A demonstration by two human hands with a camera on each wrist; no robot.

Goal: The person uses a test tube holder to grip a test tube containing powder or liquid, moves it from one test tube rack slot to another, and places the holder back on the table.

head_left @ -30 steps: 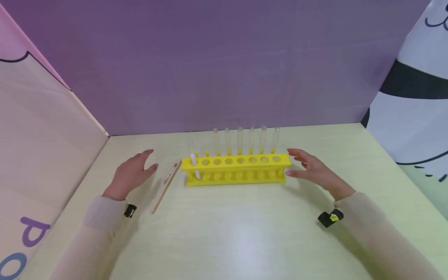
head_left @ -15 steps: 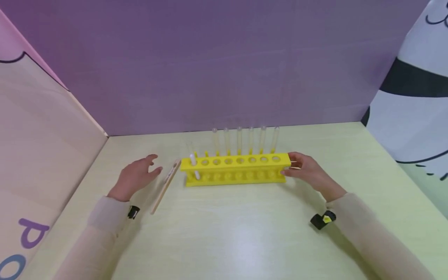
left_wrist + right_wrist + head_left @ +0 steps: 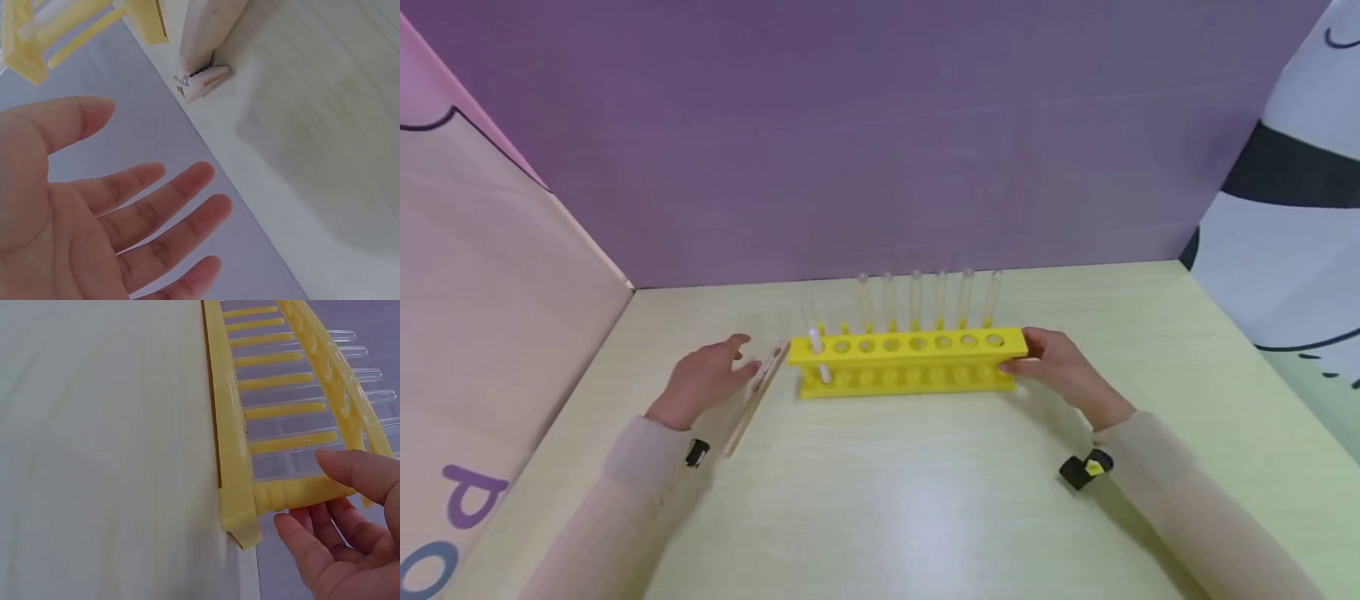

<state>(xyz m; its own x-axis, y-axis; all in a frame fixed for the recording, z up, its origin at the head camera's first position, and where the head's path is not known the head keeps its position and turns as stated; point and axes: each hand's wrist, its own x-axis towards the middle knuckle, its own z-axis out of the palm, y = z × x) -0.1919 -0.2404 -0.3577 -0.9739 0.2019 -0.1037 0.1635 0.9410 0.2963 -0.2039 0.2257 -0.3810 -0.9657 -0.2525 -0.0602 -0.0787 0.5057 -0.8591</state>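
A yellow test tube rack (image 3: 908, 346) stands on the table. My right hand (image 3: 1060, 367) grips its right end post; in the right wrist view the thumb lies on one side of the post (image 3: 300, 492) and the fingers curl on the other. In the rack's leftmost hole leans a clear test tube with something white (image 3: 816, 342) in it. Several clear tubes (image 3: 916, 300) sit upside down on the rear pegs. Beside a wooden test tube clamp (image 3: 754, 408), left of the rack, my left hand (image 3: 703, 379) hovers with fingers extended, holding nothing.
The pale wooden table (image 3: 880, 500) meets a purple backdrop (image 3: 865, 150) behind the rack. Printed panels stand at left (image 3: 497, 275) and right (image 3: 1285, 267). Two rear pegs (image 3: 844, 327) near the rack's left end bear no tubes.
My right hand has moved left and its fingers have come round the rack's end post. My left hand has moved right, nearer to the clamp. The rack has stayed in place.
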